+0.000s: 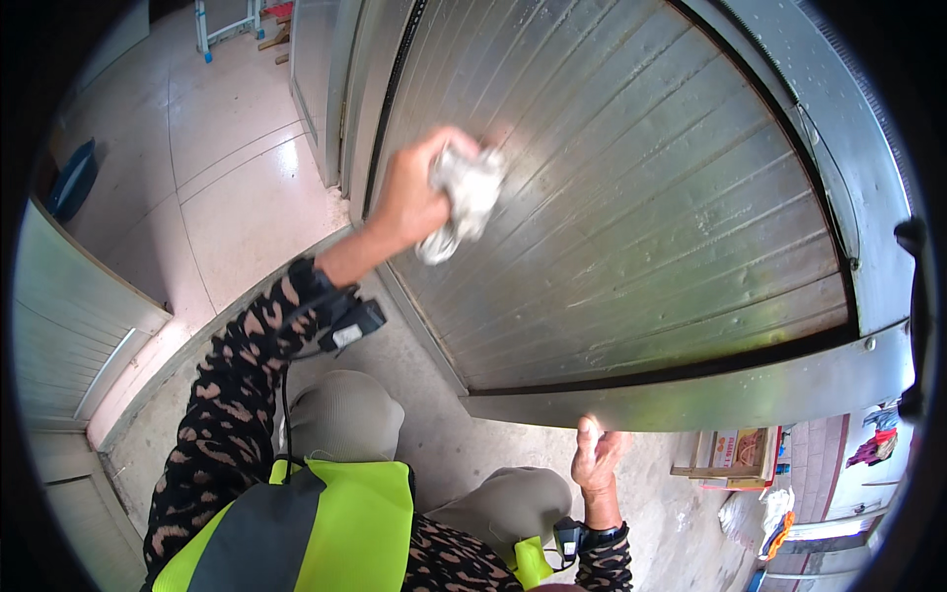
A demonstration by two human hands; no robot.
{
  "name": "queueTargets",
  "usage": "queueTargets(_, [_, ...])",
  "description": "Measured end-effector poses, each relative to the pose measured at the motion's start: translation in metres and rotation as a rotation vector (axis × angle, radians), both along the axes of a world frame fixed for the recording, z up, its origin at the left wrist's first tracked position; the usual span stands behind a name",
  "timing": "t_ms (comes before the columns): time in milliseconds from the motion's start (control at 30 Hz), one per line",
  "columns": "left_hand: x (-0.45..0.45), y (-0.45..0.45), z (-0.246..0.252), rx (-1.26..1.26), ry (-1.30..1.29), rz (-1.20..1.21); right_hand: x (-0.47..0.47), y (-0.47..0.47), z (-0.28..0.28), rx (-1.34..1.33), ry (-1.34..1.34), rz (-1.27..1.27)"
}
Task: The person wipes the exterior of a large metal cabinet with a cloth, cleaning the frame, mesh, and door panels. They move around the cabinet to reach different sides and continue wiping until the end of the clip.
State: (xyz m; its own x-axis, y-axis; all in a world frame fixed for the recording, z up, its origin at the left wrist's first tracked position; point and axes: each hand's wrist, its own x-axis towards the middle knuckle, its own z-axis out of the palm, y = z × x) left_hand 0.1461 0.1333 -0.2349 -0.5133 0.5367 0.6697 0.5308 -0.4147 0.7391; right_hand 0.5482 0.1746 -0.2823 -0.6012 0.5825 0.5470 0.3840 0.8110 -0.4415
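Observation:
A crumpled whitish cloth is bunched in my left hand. The hand is held up at the lower inner part of a ribbed metal door panel, and both hand and cloth look slightly blurred. Whether the cloth presses on the panel is hard to tell. Scratches and dull smears mark the panel, which a dark seal strip borders. My right hand grips the smooth metal edge frame of the door, its thumb on the near side. Its other fingers are partly hidden.
A raised threshold leads to a tiled floor with a blue basin and a metal stand. Another door leaf stands at the left. A wooden crate and a white sack lie at the right.

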Motion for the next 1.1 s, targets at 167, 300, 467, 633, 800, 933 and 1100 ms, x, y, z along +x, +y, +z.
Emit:
queueTargets(167, [-0.022, 0.034, 0.147, 0.351, 0.261, 0.003, 0.005, -0.001, -0.004, -0.197, 0.03, 0.023])
queueTargets(300, [-0.016, 0.022, 0.113, 0.432, 0.453, 0.162, 0.004, -0.002, -0.009, -0.219, 0.093, 0.02])
queueTargets(467, [0.001, -0.008, -0.026, -0.085, -0.023, -0.038, 0.001, -0.005, -0.007, -0.328, 0.132, 0.008])
queueTargets(633, [-0.01, -0.004, 0.001, -0.008, 0.076, 0.02, -0.002, 0.002, -0.005, -0.111, 0.09, 0.082])
queueTargets(800, [-0.041, 0.024, 0.128, 0.271, 0.28, 0.028, 0.003, -0.004, -0.006, -0.422, 0.145, 0.055])
queueTargets(933, [-0.043, 0.026, 0.088, 0.284, 0.27, -0.036, 0.005, -0.003, -0.006, -0.344, 0.13, 0.115])
queueTargets(1100, [-0.032, -0.004, -0.057, -0.047, -0.071, 0.004, 0.005, -0.001, -0.008, -0.259, 0.084, 0.066])
